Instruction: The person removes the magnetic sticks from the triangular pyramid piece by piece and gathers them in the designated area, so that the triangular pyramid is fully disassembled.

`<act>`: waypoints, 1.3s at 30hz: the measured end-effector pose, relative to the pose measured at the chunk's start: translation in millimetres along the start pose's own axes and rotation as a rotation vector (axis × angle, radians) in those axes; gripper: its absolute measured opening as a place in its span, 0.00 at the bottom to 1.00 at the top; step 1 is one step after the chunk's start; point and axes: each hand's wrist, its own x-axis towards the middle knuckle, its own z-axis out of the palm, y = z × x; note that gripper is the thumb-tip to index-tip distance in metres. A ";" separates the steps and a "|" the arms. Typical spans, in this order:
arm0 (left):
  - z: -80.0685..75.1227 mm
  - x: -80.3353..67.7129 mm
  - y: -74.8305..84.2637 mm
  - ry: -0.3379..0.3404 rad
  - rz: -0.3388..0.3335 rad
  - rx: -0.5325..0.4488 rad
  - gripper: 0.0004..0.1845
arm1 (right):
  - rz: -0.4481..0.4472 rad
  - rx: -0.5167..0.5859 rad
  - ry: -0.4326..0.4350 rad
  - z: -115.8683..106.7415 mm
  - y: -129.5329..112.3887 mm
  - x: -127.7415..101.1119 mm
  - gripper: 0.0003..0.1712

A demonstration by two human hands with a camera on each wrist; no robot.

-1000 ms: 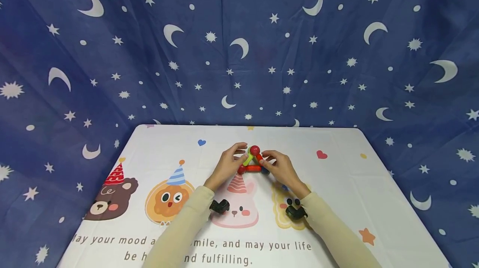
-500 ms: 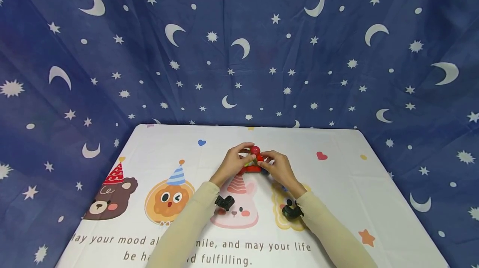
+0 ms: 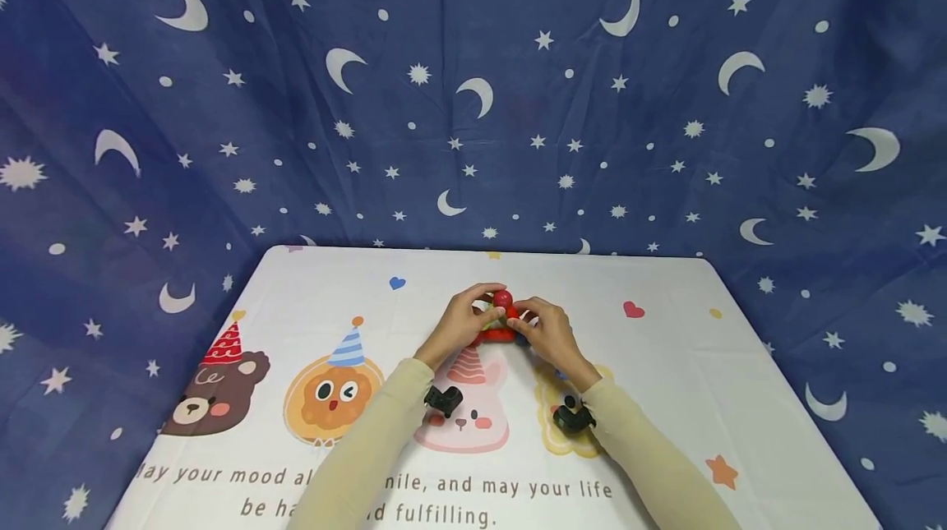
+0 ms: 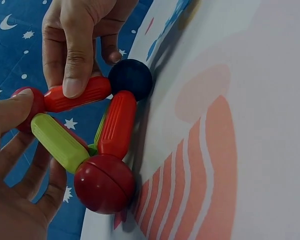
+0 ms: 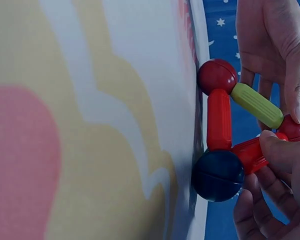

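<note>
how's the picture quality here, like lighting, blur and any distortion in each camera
Head view: evenly lit, sharp, but wide-angle bending shows in the tablecloth edges; the stick-and-ball toy is small. Left wrist view: dim and tilted, the left hand soft up close, the green stick crisp. Right wrist view: dim, the right hand blurred, no glare.

Toy triangle: red rod (image 4: pixel 117 123), second red rod (image 4: pixel 77 94), lime-green ribbed rod (image 4: pixel 58 141). Joints: red ball (image 4: pixel 104 183), second red ball (image 5: pixel 293 129), dark navy ball (image 4: pixel 130 79). Surface (image 3: pixel 666 366) white, printed with brown bear in red striped hat (image 3: pixel 218 386), orange face in blue striped hat (image 3: pixel 333 386), pink rabbit, red and blue hearts, orange star, black lettering along near edge. Backdrop (image 3: pixel 222 103) dark blue with white moons, stars. Sleeves (image 3: pixel 355 464) cream.
</note>
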 end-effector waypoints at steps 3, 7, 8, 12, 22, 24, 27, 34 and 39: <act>-0.2 0.2 -0.9 0.006 -0.002 -0.011 0.23 | -0.018 -0.011 0.001 0.6 -0.7 -0.1 0.16; 0.2 0.2 -0.5 -0.004 -0.007 -0.026 0.23 | -0.020 -0.026 0.009 -0.4 -1.7 -1.0 0.16; 0.2 -0.1 -0.1 -0.006 -0.008 -0.030 0.23 | -0.019 -0.033 0.008 -0.6 -1.6 -1.1 0.16; 0.5 -1.2 0.1 -0.002 -0.014 -0.026 0.23 | -0.027 -0.042 0.005 -1.1 -1.7 -1.8 0.17; -3.4 0.9 0.3 0.022 -0.047 -0.051 0.23 | -0.017 0.005 0.023 -7.9 -1.3 -5.2 0.16; -6.5 0.5 -0.4 0.027 -0.059 -0.060 0.23 | 0.006 0.023 0.019 -8.8 -2.7 -6.0 0.16; -10.6 -0.2 -1.5 0.027 -0.070 -0.066 0.23 | 0.046 0.038 0.010 -9.6 -4.2 -6.9 0.17; -18.9 -1.5 -5.5 0.051 -0.080 -0.068 0.22 | 0.087 0.092 -0.005 -13.2 -1.0 -8.3 0.15; -26.2 -3.4 -9.3 0.062 -0.071 -0.047 0.22 | 0.049 0.136 -0.015 -15.7 2.4 -7.9 0.19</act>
